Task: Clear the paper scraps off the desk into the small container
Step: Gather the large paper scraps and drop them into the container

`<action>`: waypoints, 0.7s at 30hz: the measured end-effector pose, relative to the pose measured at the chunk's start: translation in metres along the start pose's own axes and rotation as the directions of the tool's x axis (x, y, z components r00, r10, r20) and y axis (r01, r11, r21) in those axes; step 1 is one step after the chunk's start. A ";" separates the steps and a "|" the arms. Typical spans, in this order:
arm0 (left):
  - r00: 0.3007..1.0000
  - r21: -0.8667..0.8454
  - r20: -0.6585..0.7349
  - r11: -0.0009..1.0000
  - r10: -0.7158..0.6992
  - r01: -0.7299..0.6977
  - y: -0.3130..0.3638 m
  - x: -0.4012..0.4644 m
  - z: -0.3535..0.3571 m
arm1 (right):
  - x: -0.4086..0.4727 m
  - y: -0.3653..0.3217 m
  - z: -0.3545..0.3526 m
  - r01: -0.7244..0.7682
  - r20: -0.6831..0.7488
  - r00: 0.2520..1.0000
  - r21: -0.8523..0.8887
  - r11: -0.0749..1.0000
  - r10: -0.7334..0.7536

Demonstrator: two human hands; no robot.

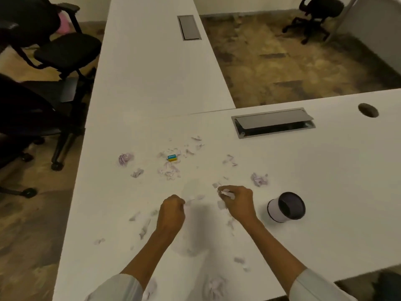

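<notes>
Torn and crumpled white paper scraps lie scattered over the white desk. A small white container with a dark inside lies on its side to the right, its mouth turned toward me. My right hand rests on the desk left of the container, its fingers pinching a few small paper scraps. My left hand is curled into a fist near the desk's middle, fingertips touching small scraps; whether it holds any is hidden. Crumpled balls lie farther out.
A small blue and yellow eraser sits among the far scraps. A grey cable hatch and a round grommet hole are set in the desk at the back right. Black office chairs stand to the left of the desk.
</notes>
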State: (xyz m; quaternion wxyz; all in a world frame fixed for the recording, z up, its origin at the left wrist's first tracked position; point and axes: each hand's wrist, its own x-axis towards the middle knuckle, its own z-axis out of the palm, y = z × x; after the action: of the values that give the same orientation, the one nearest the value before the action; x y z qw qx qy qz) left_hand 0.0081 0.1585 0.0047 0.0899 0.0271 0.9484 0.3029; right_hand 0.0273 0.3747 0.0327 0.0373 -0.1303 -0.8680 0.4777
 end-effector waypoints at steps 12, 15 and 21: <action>0.958 -0.366 0.193 0.921 0.212 -0.130 0.232 -0.011 0.126 | -0.011 0.079 -0.193 -0.272 -0.342 0.893 0.108 0.956 0.292; 0.954 -0.381 0.247 0.922 0.172 -0.068 0.256 -0.009 0.140 | -0.009 0.087 -0.200 -0.273 -0.326 0.900 0.096 0.957 0.289; 0.911 -0.392 0.358 0.918 0.206 -0.054 0.256 -0.007 0.148 | -0.008 0.096 -0.197 -0.274 -0.263 0.919 0.111 0.955 0.294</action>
State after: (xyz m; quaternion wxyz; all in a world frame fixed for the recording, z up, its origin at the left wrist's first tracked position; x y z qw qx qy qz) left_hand 0.0417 0.4509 0.0350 0.2607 0.1338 0.8316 0.4717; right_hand 0.0910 0.5826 0.0590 0.0934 -0.3188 -0.8084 0.4859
